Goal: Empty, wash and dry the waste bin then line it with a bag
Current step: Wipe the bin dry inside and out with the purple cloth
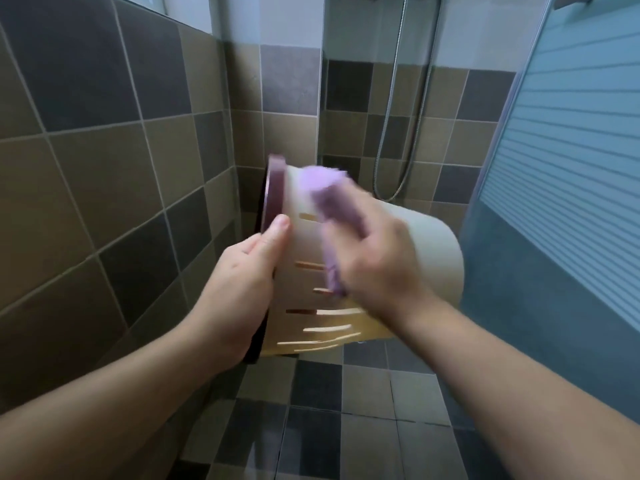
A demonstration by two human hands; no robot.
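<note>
2 hands worked on 1 cream waste bin (pixel 426 251), held in the air on its side above the tiled floor (pixel 363 403), its purple-rimmed mouth turned left toward the tiled wall (pixel 104 150). Left hand (pixel 242 289) gripped the rim (pixel 273 192), thumb lying along the slotted side, fingers curled out of sight behind the edge. Right hand (pixel 377 261) was closed round a purple cloth (pixel 329 202), pressing it against the bin's side; cloth blurred. Shower hose (pixel 398 133) hung behind; ribbed glass panel (pixel 561 168) stood at right.
</note>
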